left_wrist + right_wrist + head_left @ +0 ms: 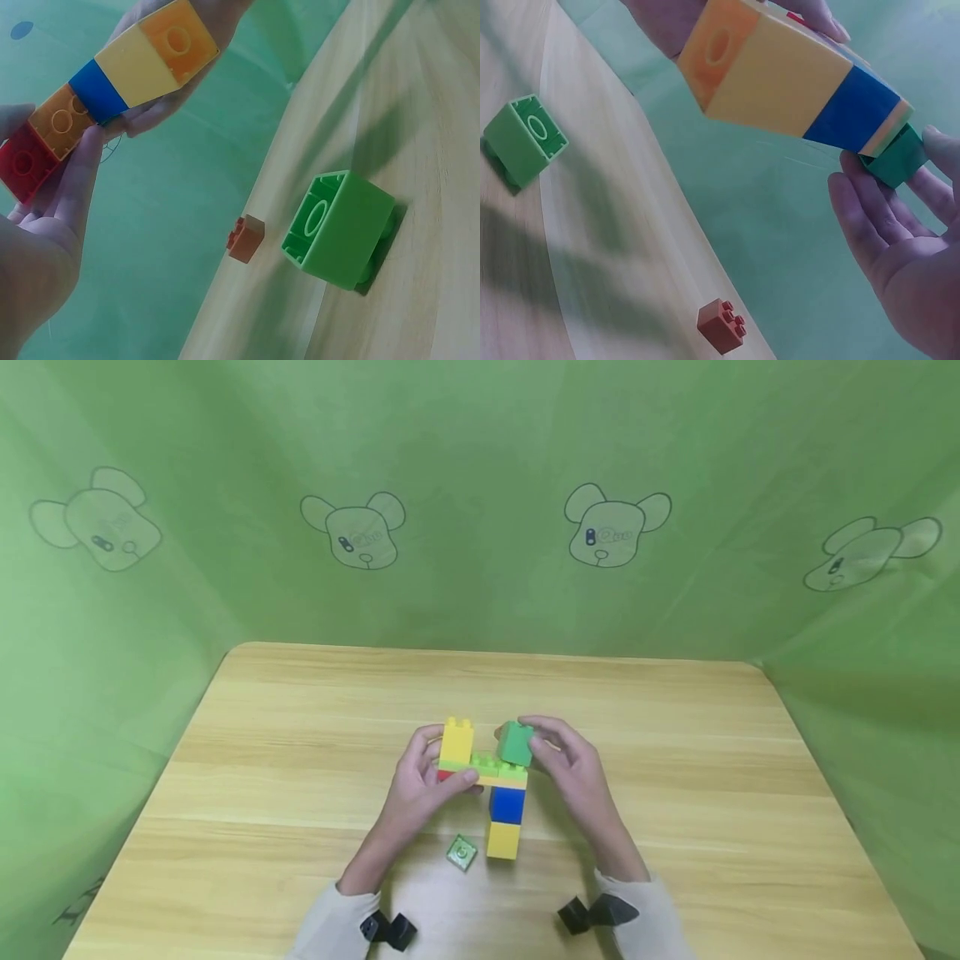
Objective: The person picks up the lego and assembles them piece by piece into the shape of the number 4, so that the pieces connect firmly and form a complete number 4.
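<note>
well inside left edge of table (225, 793): left hand (422, 783), gripping multicoloured block assembly (502, 782) aloft; resting below, loose light green block (462, 852); tilted at assembly's right end, dark green block (515, 743), pinched by right hand (572, 767); roomy stretch to right edge.

The head camera looks forward and down from above the table (300, 710), far enough back to take in the curtain (480, 435) behind. The wrist cameras sit much nearer, one by the left hand (51, 244), one by the right hand (913, 262) — both tilted, facing the curtain and the underside of the stack (507, 806). These two share a light green block (349, 229) and a small brick (246, 239); all three share the stack.
</note>
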`<state>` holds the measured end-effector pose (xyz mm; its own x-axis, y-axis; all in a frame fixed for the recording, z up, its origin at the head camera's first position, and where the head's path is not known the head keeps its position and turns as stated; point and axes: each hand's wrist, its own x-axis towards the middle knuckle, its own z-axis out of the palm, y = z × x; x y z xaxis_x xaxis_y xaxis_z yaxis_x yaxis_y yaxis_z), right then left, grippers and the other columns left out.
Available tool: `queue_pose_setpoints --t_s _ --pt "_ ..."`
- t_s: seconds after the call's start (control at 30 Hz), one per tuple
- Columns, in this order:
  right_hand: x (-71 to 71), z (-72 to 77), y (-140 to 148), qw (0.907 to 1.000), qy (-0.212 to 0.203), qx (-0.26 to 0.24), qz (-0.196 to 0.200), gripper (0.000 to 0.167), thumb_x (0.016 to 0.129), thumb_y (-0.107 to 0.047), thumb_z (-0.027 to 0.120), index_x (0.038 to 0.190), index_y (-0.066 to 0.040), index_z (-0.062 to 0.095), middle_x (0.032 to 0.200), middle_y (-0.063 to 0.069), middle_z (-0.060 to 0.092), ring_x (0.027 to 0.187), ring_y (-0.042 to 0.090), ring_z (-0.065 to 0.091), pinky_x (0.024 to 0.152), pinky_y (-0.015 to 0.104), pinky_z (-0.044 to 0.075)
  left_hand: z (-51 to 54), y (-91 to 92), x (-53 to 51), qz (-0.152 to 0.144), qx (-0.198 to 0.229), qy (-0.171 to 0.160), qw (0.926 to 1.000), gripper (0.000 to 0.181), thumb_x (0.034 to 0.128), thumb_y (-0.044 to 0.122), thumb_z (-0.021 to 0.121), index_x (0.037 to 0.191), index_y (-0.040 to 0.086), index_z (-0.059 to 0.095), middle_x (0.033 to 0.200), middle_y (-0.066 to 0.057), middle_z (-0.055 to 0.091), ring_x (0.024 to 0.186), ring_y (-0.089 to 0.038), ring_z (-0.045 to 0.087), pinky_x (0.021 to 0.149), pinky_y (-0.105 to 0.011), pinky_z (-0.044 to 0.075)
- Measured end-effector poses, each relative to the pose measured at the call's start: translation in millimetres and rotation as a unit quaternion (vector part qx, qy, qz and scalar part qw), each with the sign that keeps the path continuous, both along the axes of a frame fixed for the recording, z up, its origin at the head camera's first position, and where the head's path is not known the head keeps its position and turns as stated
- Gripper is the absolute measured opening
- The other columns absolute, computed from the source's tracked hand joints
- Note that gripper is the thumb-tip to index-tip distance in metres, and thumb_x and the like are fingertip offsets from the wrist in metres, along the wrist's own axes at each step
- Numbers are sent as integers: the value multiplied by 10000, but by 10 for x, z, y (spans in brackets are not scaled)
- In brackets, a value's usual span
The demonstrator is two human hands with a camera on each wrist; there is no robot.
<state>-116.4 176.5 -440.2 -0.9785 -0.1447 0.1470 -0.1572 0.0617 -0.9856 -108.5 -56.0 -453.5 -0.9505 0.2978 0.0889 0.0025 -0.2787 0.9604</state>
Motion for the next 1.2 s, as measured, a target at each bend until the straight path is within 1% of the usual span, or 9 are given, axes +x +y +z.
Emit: queue_pose_setpoints --t_s 0.2,0.33,0.47,0.53,0.63,0.73,0.83,1.03,1.2 --pt "53 40 14 9998 72 82 135 341 1082 -146 564 1404 -37 587 1328 154 642 1111 221 693 920 375 617 3 -2 5 40 -51 -27 10000 667 928 65 744 1471 10 360 1337 -247 583 1027 -276 724 903 -493 613" --pt "85 69 20 9996 133 187 190 340 1083 -135 559 1412 -50 584 1353 144 627 1122 217 685 920 371 617 0 2 8 39 21 -49 10000 663 923 52 741 1465 2 363 1328 -257 582 1021 -272 724 909 -506 606" --pt "104 82 22 9984 200 237 477 388 1065 -94 588 1451 -79 546 1409 136 616 1173 223 671 942 358 606 -2 -1 11 45 67 -37 10000 655 924 38 737 1460 -9 363 1323 -265 577 1023 -268 724 904 -477 614" --pt "112 85 23 9964 221 176 802 497 1027 -35 633 1498 -78 479 1459 163 576 1211 254 654 947 369 604 4 -3 13 64 59 -30 10000 656 923 38 739 1459 -11 364 1325 -266 576 1028 -268 723 902 -452 618" --pt "130 87 15 9909 93 -56 1344 748 943 51 714 1572 -97 336 1561 219 449 1251 353 628 917 421 613 19 -6 12 87 30 -2 10000 663 921 48 746 1460 -13 364 1334 -278 571 1041 -276 719 907 -426 618" --pt "155 98 -6 9869 -96 -138 1605 921 887 57 781 1607 -152 245 1623 237 343 1253 438 607 866 455 626 31 -6 10 97 -24 22 9999 669 922 66 752 1463 -11 366 1350 -290 562 1065 -290 713 918 -421 614" --pt "180 110 -27 9879 -189 -55 1538 956 878 30 805 1611 -184 231 1636 227 329 1224 464 618 824 458 637 31 -8 11 94 -120 19 9999 669 924 82 757 1464 -1 371 1356 -285 564 1077 -295 710 924 -417 611" --pt "214 108 -39 9910 -93 -49 1332 918 883 58 786 1598 -112 236 1603 244 387 1140 357 692 788 458 644 25 -7 16 11 -57 -15 10000 666 928 73 751 1468 -1 368 1369 -328 537 1076 -289 711 929 -462 604" --pt "217 90 -31 9922 10 -44 1249 884 876 66 789 1574 -101 272 1568 287 418 1099 291 719 774 456 646 28 0 21 -40 29 37 10000 670 927 39 742 1473 -10 357 1346 -297 564 1063 -284 717 916 -497 603"
